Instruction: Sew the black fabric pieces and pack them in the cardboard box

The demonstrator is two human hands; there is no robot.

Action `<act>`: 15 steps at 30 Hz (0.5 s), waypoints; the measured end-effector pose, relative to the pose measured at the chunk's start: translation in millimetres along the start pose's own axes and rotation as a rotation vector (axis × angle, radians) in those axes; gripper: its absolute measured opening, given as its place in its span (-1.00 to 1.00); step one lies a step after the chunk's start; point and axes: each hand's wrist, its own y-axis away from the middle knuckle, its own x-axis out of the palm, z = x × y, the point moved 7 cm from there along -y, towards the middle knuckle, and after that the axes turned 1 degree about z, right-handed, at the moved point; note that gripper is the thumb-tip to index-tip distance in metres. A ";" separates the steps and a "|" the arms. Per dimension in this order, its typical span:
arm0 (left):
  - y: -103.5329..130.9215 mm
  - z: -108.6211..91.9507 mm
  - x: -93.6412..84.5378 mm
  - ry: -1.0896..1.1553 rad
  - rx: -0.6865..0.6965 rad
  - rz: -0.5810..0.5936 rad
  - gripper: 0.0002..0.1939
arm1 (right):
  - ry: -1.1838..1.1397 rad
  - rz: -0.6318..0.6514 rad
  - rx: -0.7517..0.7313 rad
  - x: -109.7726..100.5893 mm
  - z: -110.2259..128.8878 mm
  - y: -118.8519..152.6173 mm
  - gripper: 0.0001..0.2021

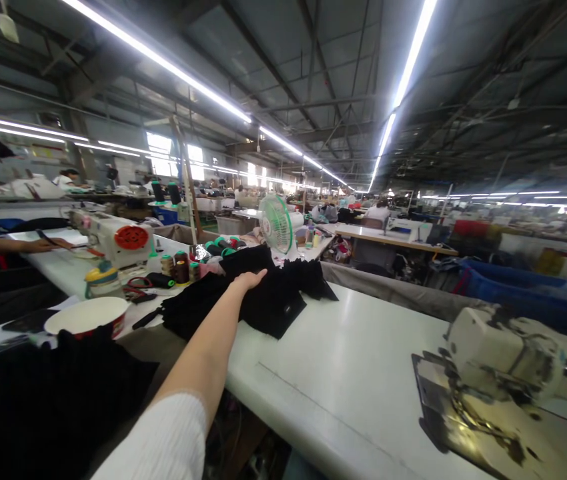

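My left hand point(249, 280) reaches forward from a white sleeve over a pile of black fabric pieces point(273, 303) on the pale table. Its thumb shows along the top of the cloth; the other fingers are mostly hidden, and the hand looks closed on the black fabric. One piece at the pile's near edge bears a small light mark. Outside the picture is my right hand. More black fabric point(58, 400) lies in a heap at the lower left.
A sewing machine point(508, 353) stands on the table point(343, 373) at right. Beyond the pile are a green fan point(276, 223) and thread cones point(181, 267). At left are a white-rimmed bowl point(86, 317), another sewing machine point(113, 237) and a co-worker's hand point(38, 245). A blue bin point(528, 293) sits behind.
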 end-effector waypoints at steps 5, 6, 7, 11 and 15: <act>-3.9 4.3 -0.7 -0.051 -0.024 -0.040 -0.13 | -0.106 0.177 -0.165 20.5 37.0 -15.3 -0.62; -3.3 4.3 -1.2 -0.057 -0.021 -0.047 -0.13 | -0.135 0.213 -0.159 28.3 45.6 -27.9 -0.58; -2.5 4.2 -2.0 -0.060 -0.017 -0.052 -0.12 | -0.156 0.235 -0.135 36.8 53.1 -42.8 -0.51; -0.4 2.2 -4.7 -0.070 0.024 -0.041 -0.11 | -0.179 0.235 -0.104 73.9 81.0 -106.3 -0.39; 2.5 -8.6 1.2 -0.095 0.179 -0.021 -0.30 | -0.184 0.238 -0.112 105.0 95.0 -145.9 -0.32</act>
